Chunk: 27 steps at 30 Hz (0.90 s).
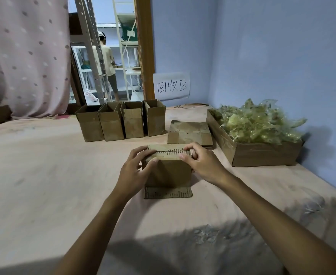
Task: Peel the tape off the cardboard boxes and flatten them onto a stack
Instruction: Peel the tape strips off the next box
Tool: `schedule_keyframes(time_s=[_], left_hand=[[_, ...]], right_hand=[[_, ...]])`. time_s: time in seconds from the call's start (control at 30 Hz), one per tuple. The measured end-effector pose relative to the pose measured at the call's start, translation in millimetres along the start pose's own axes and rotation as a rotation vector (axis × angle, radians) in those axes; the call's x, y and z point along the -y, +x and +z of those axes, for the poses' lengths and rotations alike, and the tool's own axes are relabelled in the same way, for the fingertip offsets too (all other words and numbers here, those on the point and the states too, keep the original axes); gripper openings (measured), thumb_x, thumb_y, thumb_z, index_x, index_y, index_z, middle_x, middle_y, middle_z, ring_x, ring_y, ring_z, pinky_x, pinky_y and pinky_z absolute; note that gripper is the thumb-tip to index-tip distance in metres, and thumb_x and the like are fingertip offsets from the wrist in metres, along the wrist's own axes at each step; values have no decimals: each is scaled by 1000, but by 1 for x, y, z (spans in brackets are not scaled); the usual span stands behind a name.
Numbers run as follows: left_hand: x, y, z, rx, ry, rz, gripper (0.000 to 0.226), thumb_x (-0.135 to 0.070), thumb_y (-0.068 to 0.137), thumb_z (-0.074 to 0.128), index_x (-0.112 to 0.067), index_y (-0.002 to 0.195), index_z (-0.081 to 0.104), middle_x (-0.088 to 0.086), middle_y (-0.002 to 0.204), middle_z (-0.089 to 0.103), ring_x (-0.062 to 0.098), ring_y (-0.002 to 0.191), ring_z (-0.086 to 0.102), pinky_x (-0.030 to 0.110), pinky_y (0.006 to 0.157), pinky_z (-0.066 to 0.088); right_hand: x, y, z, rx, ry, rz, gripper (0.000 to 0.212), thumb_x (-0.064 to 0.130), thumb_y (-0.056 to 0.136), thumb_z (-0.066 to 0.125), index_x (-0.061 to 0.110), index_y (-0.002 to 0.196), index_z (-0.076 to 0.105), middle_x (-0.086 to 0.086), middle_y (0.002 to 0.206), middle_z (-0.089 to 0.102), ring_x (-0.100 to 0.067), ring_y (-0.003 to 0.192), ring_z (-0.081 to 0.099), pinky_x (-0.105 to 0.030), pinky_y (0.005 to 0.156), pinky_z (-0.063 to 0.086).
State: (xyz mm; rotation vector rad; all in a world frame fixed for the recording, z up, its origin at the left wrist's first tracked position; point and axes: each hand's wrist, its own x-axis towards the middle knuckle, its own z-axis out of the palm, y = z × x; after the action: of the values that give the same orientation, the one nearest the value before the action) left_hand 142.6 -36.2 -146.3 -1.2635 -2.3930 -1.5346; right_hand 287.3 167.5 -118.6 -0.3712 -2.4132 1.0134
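The box (168, 171) is stood on the worktop (44, 175) and gripped at its top. Fingers of the left hand (135, 171) are curled over one corner; those of the right hand (200, 163) are pinched at the hatched seam's end. Tape-peeling is judged underway, and a lifted end is needed next. On the wall sign (171, 86), "回收区" is written.

A storeroom or packing room: metal shelving (91, 56) beyond the doorway, cardboard boxes (121, 121), handwritten wall sign (171, 86).

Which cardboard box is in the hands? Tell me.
The near box, gripped at its top by the left hand and right hand; the four boxes in the back row stand open, untouched.
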Motion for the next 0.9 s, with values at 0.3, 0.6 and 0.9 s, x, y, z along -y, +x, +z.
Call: schedule_keyframes(time_s=[0.3,0.6,0.9], left_hand=[[-6,-2,-3,-46,-154,-96,61,-67,93,50,-34,145,52,-15,137,58,8,122,56,16,87,50],[-4,-1,-16,-10,-282,-181,66,-73,97,20,-40,131,66,-11,141,60,8,129,54,42,114,42],[4,3,-22,80,-127,-71,42,-45,100,60,-36,141,60,-23,145,55,-16,119,52,17,96,46]], right_hand=[[1,-8,1,-56,-95,-85,29,56,99,57,34,116,50,20,98,61,-6,89,61,-24,69,49],[5,-29,11,-343,-79,-364,22,42,103,51,24,100,62,9,97,55,-13,83,61,-33,67,55],[2,-37,8,-254,-79,-258,22,48,91,62,26,87,63,13,98,53,-12,89,60,-44,75,55]])
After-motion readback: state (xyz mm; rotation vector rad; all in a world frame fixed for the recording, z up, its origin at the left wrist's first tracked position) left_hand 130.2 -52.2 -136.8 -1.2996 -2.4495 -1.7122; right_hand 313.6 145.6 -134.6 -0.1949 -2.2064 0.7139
